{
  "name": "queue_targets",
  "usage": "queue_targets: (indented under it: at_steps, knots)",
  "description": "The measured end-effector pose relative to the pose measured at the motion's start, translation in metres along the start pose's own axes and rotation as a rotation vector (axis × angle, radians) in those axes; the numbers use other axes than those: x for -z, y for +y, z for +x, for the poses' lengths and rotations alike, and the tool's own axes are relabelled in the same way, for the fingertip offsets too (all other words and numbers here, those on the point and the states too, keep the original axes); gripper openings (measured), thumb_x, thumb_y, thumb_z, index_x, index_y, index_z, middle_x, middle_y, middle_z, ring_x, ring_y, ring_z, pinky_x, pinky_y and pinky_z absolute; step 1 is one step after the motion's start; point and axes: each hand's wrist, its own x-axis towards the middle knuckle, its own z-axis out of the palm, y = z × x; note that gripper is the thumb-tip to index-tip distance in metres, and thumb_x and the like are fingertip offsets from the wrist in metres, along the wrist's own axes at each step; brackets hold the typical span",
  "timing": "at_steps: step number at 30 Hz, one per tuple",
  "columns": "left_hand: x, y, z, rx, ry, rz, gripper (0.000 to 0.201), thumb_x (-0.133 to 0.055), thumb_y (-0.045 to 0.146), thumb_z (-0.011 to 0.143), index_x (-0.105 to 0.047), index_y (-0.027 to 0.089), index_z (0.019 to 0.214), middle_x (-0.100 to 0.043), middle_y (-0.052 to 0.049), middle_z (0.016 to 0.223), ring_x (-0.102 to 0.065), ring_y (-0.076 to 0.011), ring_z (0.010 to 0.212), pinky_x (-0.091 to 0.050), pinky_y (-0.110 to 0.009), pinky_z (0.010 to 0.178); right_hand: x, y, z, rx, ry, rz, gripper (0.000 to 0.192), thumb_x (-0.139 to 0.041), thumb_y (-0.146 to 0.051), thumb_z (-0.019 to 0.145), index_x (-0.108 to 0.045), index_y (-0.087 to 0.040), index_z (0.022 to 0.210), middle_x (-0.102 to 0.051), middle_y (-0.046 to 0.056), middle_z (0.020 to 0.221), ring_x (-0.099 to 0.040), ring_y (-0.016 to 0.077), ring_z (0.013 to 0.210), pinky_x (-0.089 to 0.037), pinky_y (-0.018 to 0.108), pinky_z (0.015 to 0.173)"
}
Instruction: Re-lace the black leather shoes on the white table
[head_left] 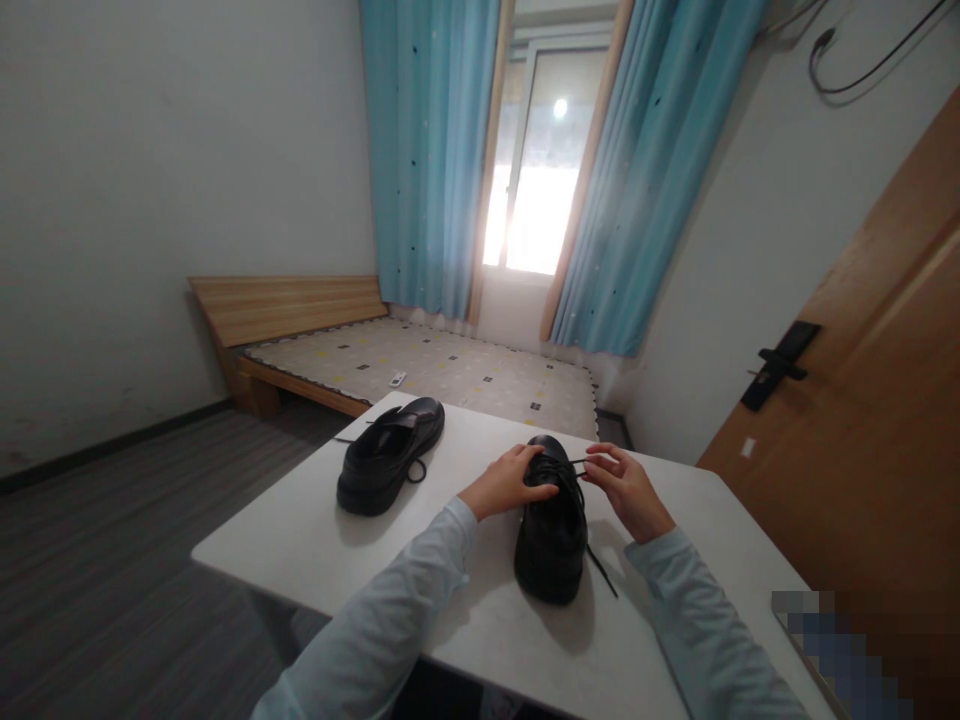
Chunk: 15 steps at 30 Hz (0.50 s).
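Note:
A black lace-up shoe [551, 560] stands on the white table in front of me, its toe pointing away. My left hand [510, 482] rests against its left side, with the thumb and fingers on the shoe's upper near the laces. To the right of the shoe, my right hand [626, 488] pinches a black shoelace [579, 463] between thumb and fingers. Another lace end trails down to the table at the shoe's right side. The matching black shoe [382, 465] sits apart on the left, its laces loose.
Both shoes stand on a white table [285, 540]. Beyond it is a low bed [465, 365] with a wooden headboard [292, 300] and a small white remote-like object [397, 380]. Blue curtains [431, 150] flank a window. A brown door [862, 420] is at the right.

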Motion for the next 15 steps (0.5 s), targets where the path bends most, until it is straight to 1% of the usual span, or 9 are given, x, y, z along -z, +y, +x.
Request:
queue_targets:
  at_steps: [3,7,10,15]
  knots:
    - [0.000,0.001,0.000,-0.001,-0.007,0.003,0.070,-0.061,0.052,0.070,-0.044,0.017,0.127,-0.049,-0.014,0.125,-0.049,-0.0277,0.114,-0.038,-0.039,0.098,0.004,-0.006,-0.001,-0.009,0.021,0.109,0.036,-0.079,-0.029,0.057,-0.058,-0.020,0.085,-0.066,0.000,0.074,-0.062,0.0147,0.072,-0.049,0.029,0.071]
    - [-0.001,0.000,0.000,0.001,-0.008,0.007,0.070,-0.061,0.052,0.070,-0.044,0.017,0.128,-0.049,-0.014,0.125,-0.049,-0.0275,0.114,-0.038,-0.039,0.099,0.008,-0.011,-0.002,-0.020,0.036,0.246,0.029,-0.078,-0.025,0.060,-0.060,-0.021,0.083,-0.066,-0.002,0.073,-0.062,0.0121,0.070,-0.049,0.029,0.076]
    - [-0.001,0.000,0.000,0.002,-0.008,0.007,0.070,-0.061,0.052,0.070,-0.043,0.017,0.128,-0.049,-0.014,0.125,-0.049,-0.0275,0.114,-0.038,-0.038,0.099,0.009,-0.015,-0.003,-0.009,0.041,0.320,0.027,-0.076,-0.025,0.062,-0.061,-0.022,0.084,-0.066,-0.002,0.069,-0.063,0.0131,0.070,-0.049,0.032,0.081]
    - [0.000,0.000,0.000,0.003,-0.009,0.004,0.070,-0.061,0.052,0.070,-0.043,0.017,0.128,-0.049,-0.014,0.125,-0.048,-0.0278,0.115,-0.038,-0.039,0.099,0.015,-0.017,-0.003,0.004,0.032,0.406,0.028,-0.075,-0.025,0.063,-0.061,-0.023,0.087,-0.067,-0.002,0.068,-0.064,0.0155,0.072,-0.047,0.038,0.087]
